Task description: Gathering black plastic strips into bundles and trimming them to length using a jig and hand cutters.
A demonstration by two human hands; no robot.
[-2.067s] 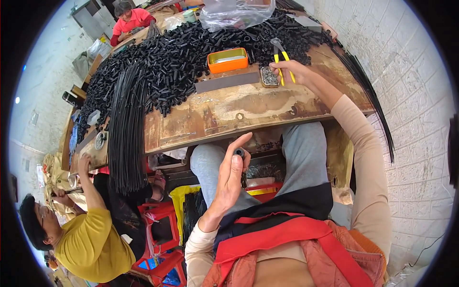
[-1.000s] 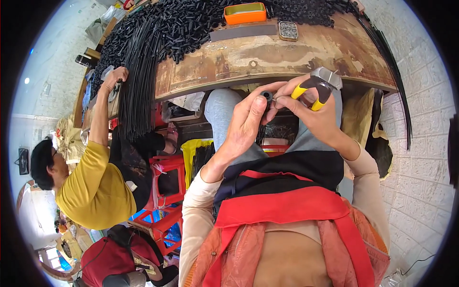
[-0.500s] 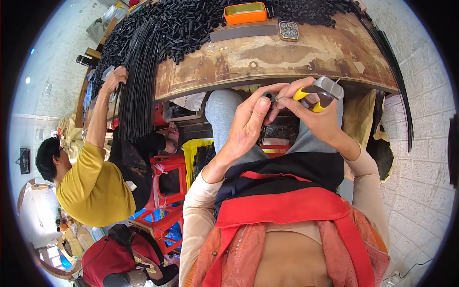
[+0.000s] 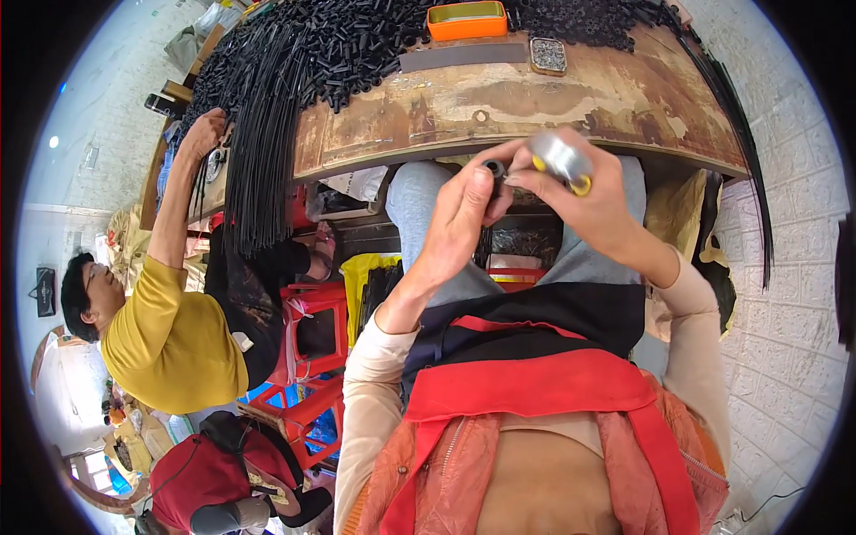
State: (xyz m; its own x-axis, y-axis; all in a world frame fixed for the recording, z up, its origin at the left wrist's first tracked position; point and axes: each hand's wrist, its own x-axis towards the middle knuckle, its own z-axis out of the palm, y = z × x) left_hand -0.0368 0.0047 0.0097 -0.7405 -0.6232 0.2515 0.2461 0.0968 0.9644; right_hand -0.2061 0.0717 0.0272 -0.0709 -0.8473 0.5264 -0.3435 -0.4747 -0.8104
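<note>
Just past the table's near edge, above my lap, my left hand (image 4: 459, 214) is closed around a small black tubular piece (image 4: 494, 168), its round hollow end facing up. Thin black strands seem to hang below that hand. My right hand (image 4: 593, 196) is closed around pliers (image 4: 562, 157) with a shiny metal head and yellow-and-black handles; the head is smeared by motion. The right thumb and fingertips come close to the tube's end. Whether they also pinch something small there is hidden.
On the wooden table (image 4: 428, 125) lie a heap of short black tubes (image 4: 330, 53), a bundle of long black strands (image 4: 263, 169), an orange tin (image 4: 466, 21), a grey strip (image 4: 464, 57) and a small dish of metal bits (image 4: 547, 55). A co-worker in yellow (image 4: 178, 339) reaches in from the left.
The pliers have swung leftward and turned in my right hand, toward my left hand. The co-worker's hand has shifted slightly up, and their head has turned upward.
</note>
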